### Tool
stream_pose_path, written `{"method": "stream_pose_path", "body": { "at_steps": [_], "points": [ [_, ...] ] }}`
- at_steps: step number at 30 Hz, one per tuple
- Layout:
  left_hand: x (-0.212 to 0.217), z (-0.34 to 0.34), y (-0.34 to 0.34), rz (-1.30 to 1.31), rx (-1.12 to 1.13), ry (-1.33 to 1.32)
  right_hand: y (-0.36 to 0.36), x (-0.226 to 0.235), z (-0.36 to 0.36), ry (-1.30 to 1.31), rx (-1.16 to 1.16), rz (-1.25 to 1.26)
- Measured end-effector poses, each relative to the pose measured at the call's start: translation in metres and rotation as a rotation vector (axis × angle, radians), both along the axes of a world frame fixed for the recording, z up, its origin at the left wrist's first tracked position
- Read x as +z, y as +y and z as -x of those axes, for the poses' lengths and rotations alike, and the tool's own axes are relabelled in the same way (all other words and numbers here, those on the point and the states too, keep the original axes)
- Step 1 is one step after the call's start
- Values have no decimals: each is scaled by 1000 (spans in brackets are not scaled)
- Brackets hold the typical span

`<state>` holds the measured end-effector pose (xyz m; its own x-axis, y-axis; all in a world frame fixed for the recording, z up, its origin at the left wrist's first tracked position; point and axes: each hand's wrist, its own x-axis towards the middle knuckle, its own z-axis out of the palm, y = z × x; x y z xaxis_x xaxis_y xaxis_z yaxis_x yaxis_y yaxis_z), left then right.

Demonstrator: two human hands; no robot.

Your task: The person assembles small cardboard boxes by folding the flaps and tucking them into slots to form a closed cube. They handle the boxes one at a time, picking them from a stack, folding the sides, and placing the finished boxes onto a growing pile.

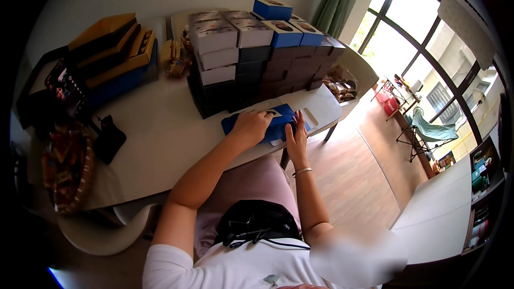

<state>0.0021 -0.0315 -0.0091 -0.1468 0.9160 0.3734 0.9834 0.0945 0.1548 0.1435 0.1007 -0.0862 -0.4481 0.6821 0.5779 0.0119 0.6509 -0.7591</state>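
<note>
At the table's front edge lies a small blue cardboard box (284, 111), with a flap standing out at its right end. My left hand (252, 127) rests over its top with the fingers curled onto it. Against the right end, my right hand (298, 142) presses with its fingers stretched out and the thumb apart. Part of the box is hidden under my left hand. Just behind it rises a tall stack of boxes: white-topped ones (214, 33), dark ones (289, 69) and blue ones (286, 35).
Large yellow and blue box parts (112, 48) are piled at the left of the white table (155, 123). A wicker basket (80, 182) of small packets and a black pouch (110, 139) sit nearer. Beyond the table's right end is a box of packets (341, 88); a green folding chair (432, 127) stands farther off.
</note>
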Motion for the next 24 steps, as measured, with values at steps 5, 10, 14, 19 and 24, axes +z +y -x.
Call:
{"method": "stream_pose_path", "body": {
  "at_steps": [5,10,14,19,24],
  "points": [
    [24,-9,-6,-727,-110,78,11,3,4,118,72,99],
    [21,-8,-10,-892,-139,-568,-4,61,9,376,303,296],
    [14,-4,-1,-836,-298,-1190,-17,98,13,374,365,406],
    [2,-3,9,-621,-381,-1460,-31,92,3,323,217,419],
    [-11,8,8,-102,-289,-1600,-37,86,-13,365,287,364]
  ]
}}
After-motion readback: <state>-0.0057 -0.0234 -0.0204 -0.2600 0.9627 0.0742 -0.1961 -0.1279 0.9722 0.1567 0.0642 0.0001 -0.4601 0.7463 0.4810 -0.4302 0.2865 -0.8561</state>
